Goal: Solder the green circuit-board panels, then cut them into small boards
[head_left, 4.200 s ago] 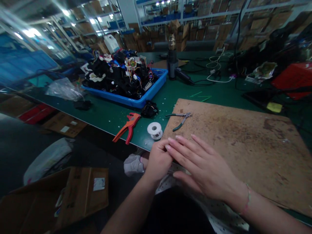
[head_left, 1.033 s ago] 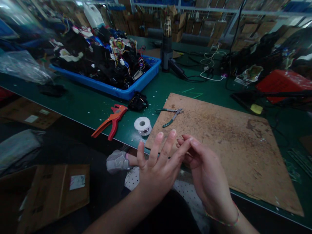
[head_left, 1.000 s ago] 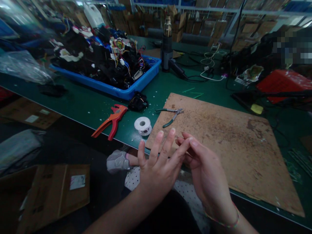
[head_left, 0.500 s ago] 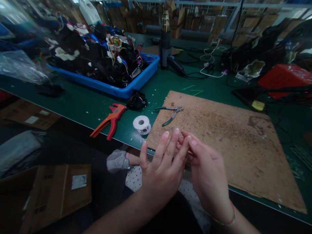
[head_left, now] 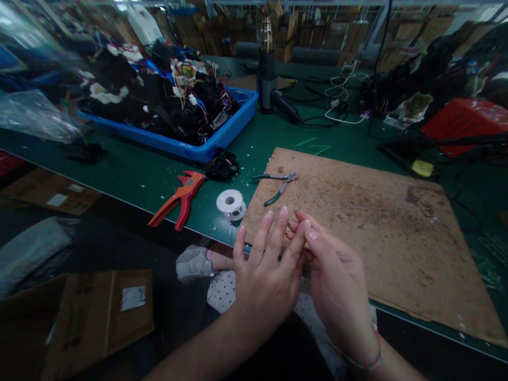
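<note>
My left hand (head_left: 265,275) is raised at the table's near edge, back toward me, fingers stretched out and slightly apart, holding nothing. My right hand (head_left: 337,280) is beside it on the right, its fingertips pinched together against the tip of my left forefinger. Whether anything small lies in that pinch is hidden. Both hands hover over the near corner of a worn brown board (head_left: 377,222). Just beyond them are green-handled pliers (head_left: 278,185) on the board and a white solder spool (head_left: 230,203) on the green mat.
A red wire stripper (head_left: 178,198) lies left of the spool, a small black part (head_left: 222,164) behind it. A blue tray (head_left: 206,151) is piled with wired black parts. A heat gun (head_left: 266,69) stands behind; a red box (head_left: 464,124) is far right. Cardboard boxes (head_left: 99,312) lie on the floor.
Earlier my right hand lay flat over a closed left hand. My left fingers have since spread, and my right fingertips have closed on the left forefinger. The view shifted slightly.
</note>
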Demonstrator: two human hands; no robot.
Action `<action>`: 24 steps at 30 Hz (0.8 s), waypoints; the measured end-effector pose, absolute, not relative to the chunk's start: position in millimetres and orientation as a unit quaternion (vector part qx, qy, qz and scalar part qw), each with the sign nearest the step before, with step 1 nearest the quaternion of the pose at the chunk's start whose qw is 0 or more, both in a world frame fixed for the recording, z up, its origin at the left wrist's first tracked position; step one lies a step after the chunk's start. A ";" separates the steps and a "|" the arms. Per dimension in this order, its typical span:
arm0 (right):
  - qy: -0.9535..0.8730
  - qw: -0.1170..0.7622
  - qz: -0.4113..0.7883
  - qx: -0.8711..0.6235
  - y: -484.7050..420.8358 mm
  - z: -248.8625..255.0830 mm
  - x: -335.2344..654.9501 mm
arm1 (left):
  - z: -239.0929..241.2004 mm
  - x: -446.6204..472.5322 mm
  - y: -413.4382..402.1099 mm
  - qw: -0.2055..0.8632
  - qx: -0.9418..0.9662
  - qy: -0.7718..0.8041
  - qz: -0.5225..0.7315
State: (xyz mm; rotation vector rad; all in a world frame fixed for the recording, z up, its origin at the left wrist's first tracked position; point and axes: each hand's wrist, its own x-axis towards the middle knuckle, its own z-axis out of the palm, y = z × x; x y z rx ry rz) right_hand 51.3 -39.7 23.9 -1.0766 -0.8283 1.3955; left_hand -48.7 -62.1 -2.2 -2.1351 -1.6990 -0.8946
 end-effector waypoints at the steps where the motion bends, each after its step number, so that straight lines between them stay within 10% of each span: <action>1: -0.352 0.562 0.594 -0.455 -39.4 23.8 51.5 | -2.7 -48.3 -62.1 0.136 -0.736 -0.585 -0.311; 24: -0.354 0.565 0.587 -0.460 -40.9 19.9 47.9 | -10.4 -48.5 -61.6 0.077 -0.750 -0.571 -0.324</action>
